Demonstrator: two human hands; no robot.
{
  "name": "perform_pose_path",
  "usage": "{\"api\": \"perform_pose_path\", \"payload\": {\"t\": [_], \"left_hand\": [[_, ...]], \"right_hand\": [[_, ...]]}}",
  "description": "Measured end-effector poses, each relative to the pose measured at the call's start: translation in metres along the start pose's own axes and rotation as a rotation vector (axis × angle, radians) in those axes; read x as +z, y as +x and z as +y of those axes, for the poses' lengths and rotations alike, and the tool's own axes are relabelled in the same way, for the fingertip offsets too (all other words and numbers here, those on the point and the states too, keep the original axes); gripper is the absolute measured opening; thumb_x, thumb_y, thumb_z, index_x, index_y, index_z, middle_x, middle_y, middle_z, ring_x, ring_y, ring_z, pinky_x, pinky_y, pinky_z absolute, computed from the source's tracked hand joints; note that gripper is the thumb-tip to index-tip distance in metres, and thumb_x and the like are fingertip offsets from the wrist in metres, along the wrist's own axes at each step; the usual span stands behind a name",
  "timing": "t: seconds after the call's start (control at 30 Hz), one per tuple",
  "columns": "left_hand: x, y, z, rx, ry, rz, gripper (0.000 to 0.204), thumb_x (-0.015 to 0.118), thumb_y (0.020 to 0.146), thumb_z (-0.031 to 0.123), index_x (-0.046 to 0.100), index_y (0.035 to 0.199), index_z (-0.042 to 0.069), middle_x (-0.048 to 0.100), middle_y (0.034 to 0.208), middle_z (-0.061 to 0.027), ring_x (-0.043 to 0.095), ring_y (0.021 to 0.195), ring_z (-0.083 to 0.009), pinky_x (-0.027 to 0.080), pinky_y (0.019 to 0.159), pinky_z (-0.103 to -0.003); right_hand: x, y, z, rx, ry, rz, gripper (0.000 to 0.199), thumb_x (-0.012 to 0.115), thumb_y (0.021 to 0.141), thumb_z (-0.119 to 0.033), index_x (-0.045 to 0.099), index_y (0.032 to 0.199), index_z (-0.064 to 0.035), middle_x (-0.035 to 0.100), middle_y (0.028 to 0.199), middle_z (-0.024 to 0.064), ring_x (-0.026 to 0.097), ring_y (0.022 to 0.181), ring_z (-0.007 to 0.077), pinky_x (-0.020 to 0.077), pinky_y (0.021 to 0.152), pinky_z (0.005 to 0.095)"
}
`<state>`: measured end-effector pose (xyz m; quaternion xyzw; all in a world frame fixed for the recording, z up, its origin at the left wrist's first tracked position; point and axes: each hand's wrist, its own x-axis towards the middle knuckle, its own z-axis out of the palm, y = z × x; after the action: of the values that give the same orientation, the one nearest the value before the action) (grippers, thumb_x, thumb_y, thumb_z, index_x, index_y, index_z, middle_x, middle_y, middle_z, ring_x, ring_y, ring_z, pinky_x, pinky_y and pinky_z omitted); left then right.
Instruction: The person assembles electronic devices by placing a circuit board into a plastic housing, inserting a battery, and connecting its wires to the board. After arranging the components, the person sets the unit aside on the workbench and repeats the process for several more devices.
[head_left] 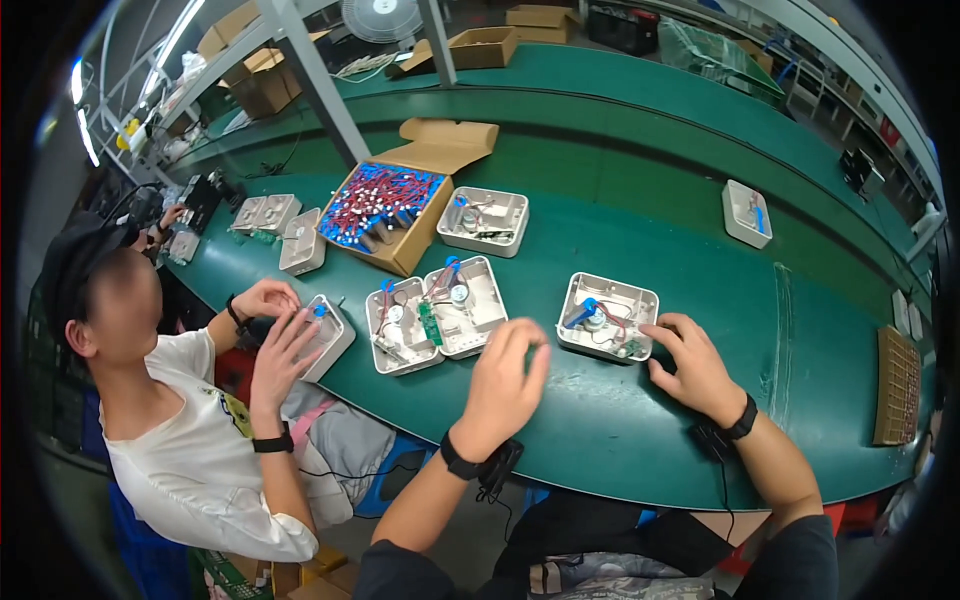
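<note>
Single view, from the left of two head-worn fisheye cameras. Looks down and forward over the wearer's left grip (503, 385) and right grip (697, 368), both close; forearms (425, 508) enter at the near edge. Green bench (630, 430) fills the middle, edges bowed. Wide take: co-worker (170, 460) near at left, fan (384, 16) far off, corners dark.

No writing or numbers can be read; at eight o'clock, the yellow-and-black print (236, 415) on a co-worker's white short-sleeved fabric T-shirt (180, 485) is too small to decipher.
</note>
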<state>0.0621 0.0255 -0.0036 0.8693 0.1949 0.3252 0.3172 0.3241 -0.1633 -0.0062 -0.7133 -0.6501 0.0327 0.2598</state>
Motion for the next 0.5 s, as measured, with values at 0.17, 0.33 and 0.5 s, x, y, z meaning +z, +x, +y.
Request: {"api": "perform_pose_path", "payload": {"t": [0.17, 0.33, 0.5], "left_hand": [[0.067, 0.043, -0.010, -0.011, -0.060, 0.020, 0.045, 0.071, 0.098, 0.018, 0.058, 0.136, -0.001, 0.065, 0.127, -0.0250, 0.065, 0.117, -0.0462, 0.055, 0.099, -0.050], [0.080, 0.061, -0.013, -0.064, -0.007, -0.177, 0.040, 0.074, 0.096, 0.021, 0.063, 0.131, 0.007, 0.066, 0.120, -0.0212, 0.070, 0.104, -0.0430, 0.058, 0.087, -0.051], [0.086, 0.061, 0.000, -0.009, 0.057, -0.272, 0.036, 0.079, 0.093, 0.024, 0.067, 0.125, 0.012, 0.065, 0.115, -0.0155, 0.071, 0.101, -0.0386, 0.059, 0.084, -0.050]], "right_hand": [[-0.008, -0.014, 0.014, -0.007, -0.066, 0.006, 0.045, 0.078, 0.081, -0.009, 0.066, 0.124, -0.0036, 0.061, 0.129, 0.0211, 0.060, 0.122, 0.0418, 0.0507, 0.105, 0.0483], [-0.012, -0.023, 0.002, -0.032, -0.055, -0.023, 0.043, 0.082, 0.078, -0.008, 0.067, 0.117, -0.0032, 0.060, 0.121, 0.0193, 0.059, 0.112, 0.0387, 0.0505, 0.097, 0.0471], [-0.003, -0.031, -0.008, -0.009, -0.147, 0.095, 0.038, 0.084, 0.076, -0.006, 0.069, 0.110, -0.0034, 0.059, 0.112, 0.0168, 0.057, 0.103, 0.0356, 0.0491, 0.088, 0.0461]]}}
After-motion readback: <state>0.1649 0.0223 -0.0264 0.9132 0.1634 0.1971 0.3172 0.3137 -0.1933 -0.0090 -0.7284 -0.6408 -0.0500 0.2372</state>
